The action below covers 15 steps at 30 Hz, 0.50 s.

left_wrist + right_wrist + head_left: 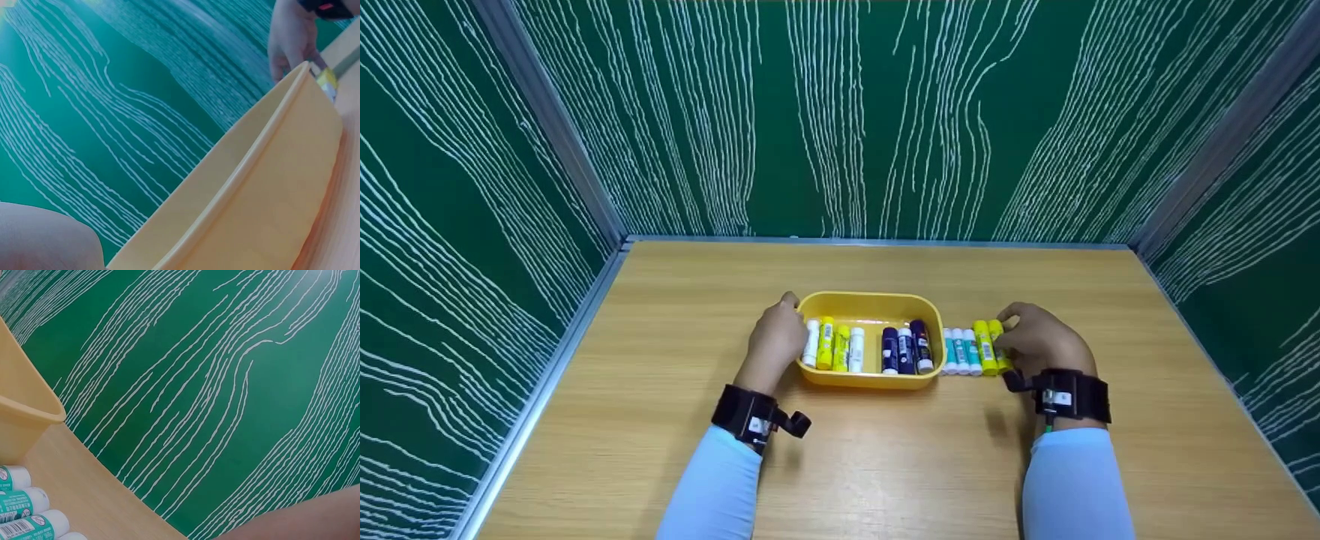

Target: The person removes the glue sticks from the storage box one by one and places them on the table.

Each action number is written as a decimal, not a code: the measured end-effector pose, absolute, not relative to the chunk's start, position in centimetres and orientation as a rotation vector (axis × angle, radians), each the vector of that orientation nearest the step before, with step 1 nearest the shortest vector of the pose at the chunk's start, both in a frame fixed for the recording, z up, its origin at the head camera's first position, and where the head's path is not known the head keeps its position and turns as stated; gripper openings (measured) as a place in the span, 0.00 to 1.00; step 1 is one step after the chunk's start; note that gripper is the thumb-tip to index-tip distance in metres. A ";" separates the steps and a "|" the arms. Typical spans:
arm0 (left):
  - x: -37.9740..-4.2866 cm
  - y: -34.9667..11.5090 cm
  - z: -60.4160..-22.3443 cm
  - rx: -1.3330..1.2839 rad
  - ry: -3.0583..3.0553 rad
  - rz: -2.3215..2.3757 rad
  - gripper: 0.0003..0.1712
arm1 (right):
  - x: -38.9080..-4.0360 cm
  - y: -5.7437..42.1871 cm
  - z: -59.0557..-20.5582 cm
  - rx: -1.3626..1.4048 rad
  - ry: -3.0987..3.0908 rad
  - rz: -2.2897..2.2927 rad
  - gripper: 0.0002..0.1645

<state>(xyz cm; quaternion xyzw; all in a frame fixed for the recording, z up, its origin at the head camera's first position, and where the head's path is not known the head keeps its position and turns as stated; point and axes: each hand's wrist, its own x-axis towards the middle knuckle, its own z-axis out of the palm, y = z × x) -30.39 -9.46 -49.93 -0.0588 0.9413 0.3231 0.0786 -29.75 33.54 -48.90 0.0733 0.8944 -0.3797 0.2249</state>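
A yellow plastic bin (871, 382) stands on the table, my left hand (777, 339) holding its left end by the rim. Inside lie white and yellow glue sticks (841, 349) on the left and three dark purple ones (905, 351) on the right. Against the bin's right side, three teal-and-white glue sticks (962, 352) lie in a row, continued by yellow glue sticks (985, 347). At that row's right end my right hand (1046, 343) pinches the outermost yellow glue stick (997, 339); its fingertips are partly hidden. The right wrist view shows the teal sticks (34, 526) near the bin.
The wooden table (885, 465) is bounded by green panels (877, 120) with white wavy lines at the back and both sides. A metal strip (877, 241) runs along the back edge. Black wrist bands (1072, 395) sit on both forearms.
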 end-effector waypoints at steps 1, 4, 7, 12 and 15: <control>-30.4 -9.5 -49.9 -0.175 2.822 0.968 0.24 | -29.7 33.6 -48.9 0.189 2.477 -1.038 0.42; -30.4 -9.5 -50.0 -0.173 2.830 0.967 0.24 | -29.7 33.6 -48.9 0.173 2.494 -1.021 0.44; -30.4 -9.4 -49.9 -0.183 2.818 0.973 0.25 | -29.7 33.6 -48.8 0.195 2.477 -1.033 0.45; -30.4 -9.3 -49.9 -0.207 2.799 0.979 0.25 | -29.6 33.6 -48.8 0.230 2.461 -1.061 0.44; -30.4 -9.3 -49.9 -0.213 2.797 0.980 0.25 | -29.5 33.6 -48.8 0.246 2.437 -1.113 0.43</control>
